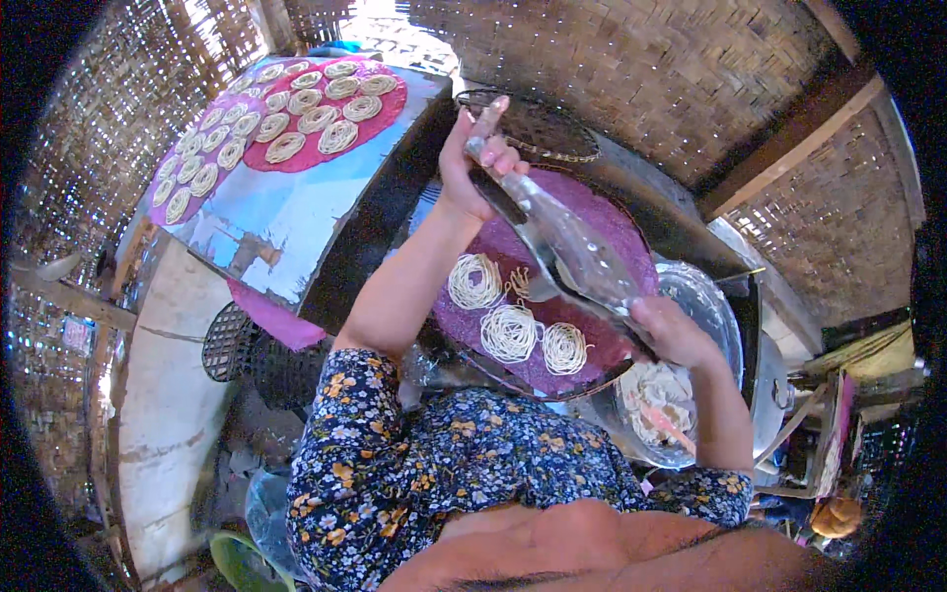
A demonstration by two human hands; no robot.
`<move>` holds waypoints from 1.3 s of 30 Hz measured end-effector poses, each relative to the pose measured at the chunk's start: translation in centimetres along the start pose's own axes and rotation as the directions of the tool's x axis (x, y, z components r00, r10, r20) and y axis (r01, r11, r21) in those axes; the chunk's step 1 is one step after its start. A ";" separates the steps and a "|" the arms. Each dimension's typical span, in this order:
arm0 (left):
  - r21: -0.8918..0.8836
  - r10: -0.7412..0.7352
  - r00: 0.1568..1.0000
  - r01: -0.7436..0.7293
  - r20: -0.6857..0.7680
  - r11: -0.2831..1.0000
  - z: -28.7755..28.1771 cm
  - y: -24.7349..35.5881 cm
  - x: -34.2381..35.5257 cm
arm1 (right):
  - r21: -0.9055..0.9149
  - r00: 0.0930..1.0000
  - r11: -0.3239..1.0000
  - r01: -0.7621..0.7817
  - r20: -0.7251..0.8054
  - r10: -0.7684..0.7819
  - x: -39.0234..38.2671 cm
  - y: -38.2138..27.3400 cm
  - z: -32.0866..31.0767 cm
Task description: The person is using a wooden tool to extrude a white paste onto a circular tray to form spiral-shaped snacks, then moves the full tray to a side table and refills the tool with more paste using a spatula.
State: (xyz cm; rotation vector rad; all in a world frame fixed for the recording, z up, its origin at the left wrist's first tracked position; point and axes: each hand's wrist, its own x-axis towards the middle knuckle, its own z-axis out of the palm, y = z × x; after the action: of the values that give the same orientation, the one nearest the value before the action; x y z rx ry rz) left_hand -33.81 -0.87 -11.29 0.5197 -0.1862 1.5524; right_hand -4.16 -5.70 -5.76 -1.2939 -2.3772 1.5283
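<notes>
Both my hands hold a long, flour-dusted hand press [567, 237], which slants across the view from upper left to lower right. My left hand [475, 163] is closed around its upper end. Around the lower end, my right hand [676, 331] is wrapped. Under the press lies a round tray with a purple-pink cloth [464, 347]. Three pale nests of dough strands rest on it: a left nest [475, 281], a middle nest [509, 333] and a right nest [565, 349]. A few loose strands [518, 284] lie beside them, and the press hides part of the tray.
Beside my right forearm, a metal basin [725, 306] holds pale dough [651, 395] and a pinkish utensil [666, 426]. At the left, a blue-covered table [252, 252] bears a red round cloth [365, 133] with many nests. A dark woven basket [227, 340] stands below. Woven walls [631, 59] surround the place.
</notes>
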 end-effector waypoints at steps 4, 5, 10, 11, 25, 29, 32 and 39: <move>0.002 0.048 0.992 -0.049 0.113 0.999 0.7 0.5 1.3 | -0.040 0.988 0.995 -0.086 -0.133 0.080 -0.7 -2.2 -1.2; -0.091 0.036 0.988 -0.022 0.149 0.996 1.0 0.8 2.0 | -0.089 0.980 0.996 0.008 -0.199 -0.025 -0.4 -1.5 -1.0; 0.002 0.040 0.989 -0.041 0.143 0.999 3.1 2.8 1.4 | -0.150 0.983 0.989 0.016 -0.177 -0.043 -0.5 -3.9 0.1; -0.007 0.034 0.984 -0.033 0.176 0.999 3.2 2.6 1.0 | -0.098 0.982 0.995 0.027 -0.184 -0.045 -0.9 -3.7 0.3; -0.013 0.059 0.978 -0.058 0.202 0.998 5.5 3.6 1.5 | -0.321 0.946 0.946 0.042 -0.292 -0.141 -1.3 -4.7 -0.5; -0.001 0.023 0.982 -0.023 0.189 1.000 5.7 3.1 0.4 | -0.237 0.965 0.969 0.077 -0.228 -0.132 -1.8 -4.0 -0.3; 0.011 0.007 0.984 -0.009 0.181 1.000 5.0 1.6 -0.5 | -0.167 0.978 0.985 0.032 -0.197 -0.065 -2.9 -2.9 -0.1; -0.109 -0.176 0.949 0.210 0.264 0.972 3.8 -1.5 0.4 | -0.183 0.950 0.978 0.098 -0.275 -0.147 -4.7 -0.6 0.1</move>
State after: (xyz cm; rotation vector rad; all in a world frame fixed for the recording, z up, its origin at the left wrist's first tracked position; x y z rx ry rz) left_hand -31.56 -2.08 -8.10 0.6086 -0.4217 1.2696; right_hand -1.52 -8.93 -3.49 -1.2682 -2.3827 1.0450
